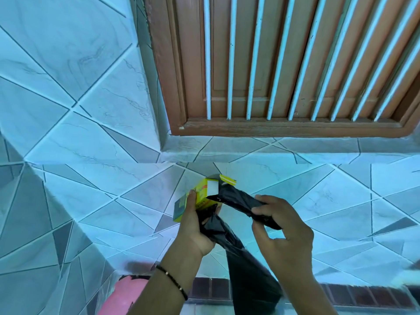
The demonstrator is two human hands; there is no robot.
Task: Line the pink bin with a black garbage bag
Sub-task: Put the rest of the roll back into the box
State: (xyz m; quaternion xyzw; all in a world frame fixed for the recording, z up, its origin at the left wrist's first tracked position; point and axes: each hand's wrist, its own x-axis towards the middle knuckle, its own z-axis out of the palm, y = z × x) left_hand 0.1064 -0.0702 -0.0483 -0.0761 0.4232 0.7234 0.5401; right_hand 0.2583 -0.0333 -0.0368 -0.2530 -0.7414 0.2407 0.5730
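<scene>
L hand grips yellow bag box, thumb on its side, w/ black bag below. R hand fingers curled, pinching black garbage bag drawn from box; bag tail hangs down. Pink bin bottom-left, partly hidden by L forearm.

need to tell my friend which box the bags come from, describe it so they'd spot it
Below the brown barred window, against the tiled wall, find the left hand. It holds a small yellow box, flap open, black garbage bag trailing out: the only yellow thing there.
</scene>
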